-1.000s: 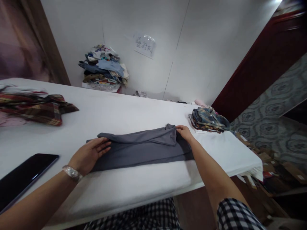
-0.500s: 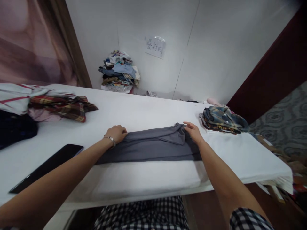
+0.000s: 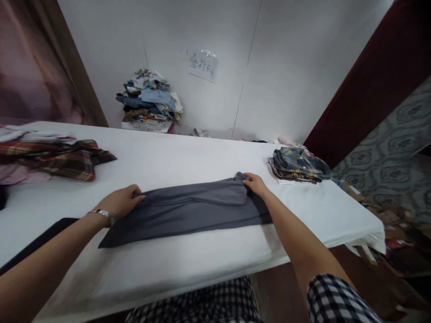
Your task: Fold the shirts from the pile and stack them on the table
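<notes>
A grey garment (image 3: 191,211) lies folded into a long band across the white table (image 3: 202,157) in front of me. My left hand (image 3: 120,201), with a metal bracelet at the wrist, grips the garment's left upper edge. At the band's right end, my right hand (image 3: 255,183) pinches the folded-over cloth. Both forearms stretch out over the table's near edge.
A folded stack of patterned shirts (image 3: 298,164) sits at the table's right end. Plaid and pink clothes (image 3: 54,154) lie at the far left. A dark phone (image 3: 37,242) rests near my left forearm. A pile of clothes (image 3: 148,101) stands against the back wall.
My left hand went from lying flat on the cloth to gripping its left edge and has pulled that end outward to the left. My right hand stays at the right end.
</notes>
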Motion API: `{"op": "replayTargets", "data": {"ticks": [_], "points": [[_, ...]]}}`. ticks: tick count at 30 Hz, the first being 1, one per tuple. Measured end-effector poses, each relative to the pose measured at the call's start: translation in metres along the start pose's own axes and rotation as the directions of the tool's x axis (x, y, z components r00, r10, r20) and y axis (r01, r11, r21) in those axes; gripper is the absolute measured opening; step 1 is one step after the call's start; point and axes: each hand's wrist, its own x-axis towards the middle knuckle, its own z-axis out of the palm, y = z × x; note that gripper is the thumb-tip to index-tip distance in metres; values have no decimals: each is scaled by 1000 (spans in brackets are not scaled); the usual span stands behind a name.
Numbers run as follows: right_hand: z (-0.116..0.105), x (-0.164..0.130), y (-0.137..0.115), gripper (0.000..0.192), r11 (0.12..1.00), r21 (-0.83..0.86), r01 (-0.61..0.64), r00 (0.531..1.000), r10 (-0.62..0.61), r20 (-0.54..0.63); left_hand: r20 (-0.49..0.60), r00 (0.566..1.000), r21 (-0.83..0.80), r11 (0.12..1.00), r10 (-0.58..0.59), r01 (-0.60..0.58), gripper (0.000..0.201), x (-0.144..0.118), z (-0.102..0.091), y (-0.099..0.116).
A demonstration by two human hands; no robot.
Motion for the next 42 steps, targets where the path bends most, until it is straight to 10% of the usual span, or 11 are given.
{"op": "replayTargets", "data": {"ticks": [11, 17, 22, 28, 34, 42], "points": [[3, 7, -4, 36, 994, -105, 24, 1000, -25, -10, -22, 998, -371, 928, -57, 45, 39, -6, 11, -10], [8, 8, -13, 51, 991, 124, 53, 995, -42, -90, 29, 995, -912, 406, -91, 63, 32, -19, -12, 0], [6, 8, -10, 52, 986, 162, 39, 992, -19, -126, 22, 1000, -968, 249, 19, 17, 24, -34, -30, 6], [7, 8, 4, 47, 1000, -5, -21, 999, 21, -47, 112, 994, -735, 674, 14, 73, 13, -33, -13, -7], [9, 11, 6, 41, 946, -321, 45, 998, -55, -21, 48, 987, -496, 854, -156, 158, 39, -18, 0, -23], [54, -9, -52, 38, 775, -395, 494, 864, -387, 322, 67, 998, -36, 999, 11, -9, 37, -26, 15, -8]]}}
